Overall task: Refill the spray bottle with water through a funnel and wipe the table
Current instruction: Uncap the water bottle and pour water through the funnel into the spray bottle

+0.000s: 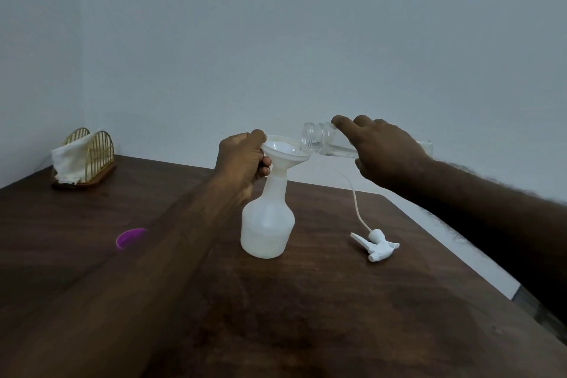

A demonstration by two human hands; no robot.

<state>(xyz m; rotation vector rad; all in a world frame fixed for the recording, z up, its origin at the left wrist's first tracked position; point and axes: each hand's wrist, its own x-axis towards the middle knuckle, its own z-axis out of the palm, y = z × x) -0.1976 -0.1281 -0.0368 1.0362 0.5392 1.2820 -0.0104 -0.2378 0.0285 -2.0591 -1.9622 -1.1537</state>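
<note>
Dark brown wood is seen all over the table (306, 301), and a plain grey wall (276, 40) is seen behind it. Near the middle a white spray bottle (267, 224) is stood upright, with its top taken off. A white funnel (283, 152) is set in its neck. The funnel is held by the left hand (242, 159): the thumb is laid on the rim and the fingers are curled under the bowl. A clear bottle (319, 138) is held by the right hand (383, 150), with the fingers wrapped over its body. It is tipped almost flat, and its open mouth is held just over the right edge of the funnel. Some water is seen lying along the low side of the clear bottle. Whether water is running out cannot be told.

To the right of the spray bottle, the white spray head (379, 245) is laid on its side. A thin tube (356, 202) is joined to it. A purple cap (130, 238) is seen at the left, partly hidden by the left arm. At the far left corner a gold wire holder (92, 147) is placed, and a white cloth (69, 159) is tucked in it.
</note>
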